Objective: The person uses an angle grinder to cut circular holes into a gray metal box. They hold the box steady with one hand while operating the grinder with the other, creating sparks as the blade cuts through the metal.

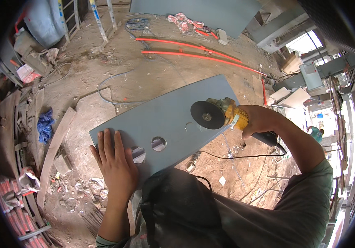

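A long grey metal panel (pixel 161 111) lies slantwise in front of me, its far end up to the right. Two round holes pass through its near part, and a small curved mark shows farther along. My left hand (pixel 117 163) rests flat on the panel's left end, fingers spread, beside one hole. In my right hand (pixel 260 119) is a yellow angle grinder (pixel 238 117), gripped around its body. Its dark disc (pixel 207 115) is over the panel's right part; whether it touches the metal I cannot tell. A black cord (pixel 243 157) trails from the grinder's rear.
Orange-red pipes (pixel 194 57) lie on the dirt floor beyond the panel, near a coiled cable (pixel 137 24). Ladder legs (pixel 99 20) stand at the far left. A blue plastic bag (pixel 45 126) and a curved board (pixel 55 153) lie to the left. Rubble is scattered around.
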`<move>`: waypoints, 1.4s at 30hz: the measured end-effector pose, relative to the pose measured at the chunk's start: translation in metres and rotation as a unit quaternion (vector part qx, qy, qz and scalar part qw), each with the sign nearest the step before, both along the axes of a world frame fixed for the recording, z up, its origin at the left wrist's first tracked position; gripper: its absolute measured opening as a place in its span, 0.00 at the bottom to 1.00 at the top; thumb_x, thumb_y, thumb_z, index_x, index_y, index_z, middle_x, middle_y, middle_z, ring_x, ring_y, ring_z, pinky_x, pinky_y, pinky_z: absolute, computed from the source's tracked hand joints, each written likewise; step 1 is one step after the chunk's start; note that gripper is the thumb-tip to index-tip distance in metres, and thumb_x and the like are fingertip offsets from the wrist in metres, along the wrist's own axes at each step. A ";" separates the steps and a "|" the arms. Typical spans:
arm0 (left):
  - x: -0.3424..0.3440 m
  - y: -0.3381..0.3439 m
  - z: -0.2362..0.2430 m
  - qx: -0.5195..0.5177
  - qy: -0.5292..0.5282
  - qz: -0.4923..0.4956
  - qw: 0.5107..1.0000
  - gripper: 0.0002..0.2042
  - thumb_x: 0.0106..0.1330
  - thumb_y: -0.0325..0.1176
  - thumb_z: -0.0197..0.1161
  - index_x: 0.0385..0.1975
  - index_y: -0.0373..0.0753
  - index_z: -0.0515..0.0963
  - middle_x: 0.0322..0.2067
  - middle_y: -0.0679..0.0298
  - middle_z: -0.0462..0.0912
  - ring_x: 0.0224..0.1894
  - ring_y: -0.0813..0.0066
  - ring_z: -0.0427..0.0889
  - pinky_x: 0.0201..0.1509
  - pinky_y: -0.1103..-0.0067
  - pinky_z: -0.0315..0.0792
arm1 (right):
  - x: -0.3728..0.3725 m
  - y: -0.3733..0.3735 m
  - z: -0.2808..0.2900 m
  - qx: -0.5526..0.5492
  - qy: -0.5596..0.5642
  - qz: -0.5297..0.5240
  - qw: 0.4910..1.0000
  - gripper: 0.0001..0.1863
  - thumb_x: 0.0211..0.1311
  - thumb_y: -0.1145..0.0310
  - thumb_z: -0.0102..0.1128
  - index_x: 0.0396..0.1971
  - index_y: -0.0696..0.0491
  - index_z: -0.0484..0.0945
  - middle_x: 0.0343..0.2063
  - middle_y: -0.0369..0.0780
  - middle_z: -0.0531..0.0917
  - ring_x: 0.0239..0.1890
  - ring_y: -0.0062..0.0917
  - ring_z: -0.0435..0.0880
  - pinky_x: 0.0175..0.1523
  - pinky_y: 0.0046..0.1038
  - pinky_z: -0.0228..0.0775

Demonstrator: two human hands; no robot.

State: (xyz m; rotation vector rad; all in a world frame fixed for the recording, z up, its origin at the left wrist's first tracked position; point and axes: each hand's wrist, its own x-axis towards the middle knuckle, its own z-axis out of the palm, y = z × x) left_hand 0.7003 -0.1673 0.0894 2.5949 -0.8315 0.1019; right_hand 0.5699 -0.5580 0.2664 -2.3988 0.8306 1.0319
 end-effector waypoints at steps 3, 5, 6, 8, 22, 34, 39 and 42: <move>0.003 0.002 0.001 -0.006 0.005 -0.011 1.000 0.27 0.76 0.34 0.55 0.72 0.31 0.68 0.76 0.41 0.64 0.81 0.42 0.56 0.84 0.44 0.40 | 0.005 0.010 0.006 -0.009 0.021 -0.016 1.000 0.39 0.35 0.67 0.83 0.55 0.54 0.80 0.37 0.43 0.89 0.39 0.32 0.88 0.48 0.33 0.79; 0.005 0.004 0.000 -0.013 0.004 -0.018 1.000 0.27 0.76 0.34 0.55 0.73 0.30 0.67 0.76 0.41 0.64 0.82 0.42 0.56 0.84 0.44 0.40 | 0.006 0.013 0.007 -0.009 0.023 -0.029 0.999 0.38 0.35 0.67 0.83 0.54 0.53 0.80 0.37 0.42 0.89 0.39 0.32 0.88 0.47 0.33 0.79; 0.006 0.004 0.000 -0.016 0.007 -0.018 1.000 0.28 0.76 0.34 0.55 0.73 0.30 0.66 0.76 0.41 0.64 0.82 0.42 0.55 0.84 0.44 0.39 | 0.005 0.013 0.006 -0.007 0.022 -0.031 0.999 0.38 0.35 0.67 0.83 0.54 0.53 0.80 0.36 0.42 0.89 0.39 0.32 0.88 0.47 0.33 0.79; 0.006 0.004 0.001 -0.021 0.013 -0.019 1.000 0.28 0.76 0.34 0.55 0.73 0.29 0.65 0.76 0.41 0.63 0.82 0.41 0.55 0.84 0.43 0.38 | 0.004 0.012 0.005 -0.004 0.019 -0.035 0.999 0.38 0.35 0.67 0.83 0.54 0.53 0.80 0.36 0.42 0.88 0.38 0.31 0.88 0.47 0.33 0.79; 0.005 0.004 -0.002 -0.026 0.015 -0.027 0.999 0.29 0.79 0.38 0.51 0.76 0.29 0.62 0.77 0.42 0.61 0.83 0.41 0.53 0.84 0.43 0.37 | 0.018 0.024 0.011 -0.031 0.057 -0.039 0.997 0.34 0.36 0.67 0.82 0.49 0.53 0.80 0.34 0.42 0.88 0.36 0.31 0.89 0.44 0.33 0.80; 0.005 0.003 0.001 -0.024 0.017 -0.024 0.999 0.29 0.79 0.39 0.51 0.75 0.29 0.64 0.77 0.42 0.62 0.82 0.41 0.54 0.84 0.43 0.37 | 0.022 0.024 0.010 -0.037 0.055 -0.023 0.998 0.34 0.36 0.67 0.82 0.51 0.53 0.80 0.34 0.41 0.89 0.37 0.31 0.89 0.46 0.34 0.80; 0.005 0.003 0.000 -0.030 0.015 -0.025 0.999 0.29 0.79 0.39 0.52 0.75 0.29 0.64 0.77 0.42 0.62 0.82 0.41 0.54 0.84 0.42 0.37 | 0.021 0.022 0.009 -0.038 0.055 -0.026 0.997 0.35 0.36 0.67 0.82 0.51 0.53 0.80 0.33 0.41 0.89 0.37 0.31 0.89 0.46 0.34 0.80; 0.004 0.004 0.000 -0.033 0.018 -0.024 0.999 0.29 0.79 0.39 0.52 0.75 0.29 0.64 0.77 0.42 0.62 0.82 0.41 0.54 0.84 0.42 0.37 | 0.020 0.020 0.007 -0.037 0.053 -0.023 0.998 0.34 0.36 0.67 0.82 0.51 0.53 0.80 0.33 0.41 0.88 0.37 0.31 0.89 0.46 0.34 0.80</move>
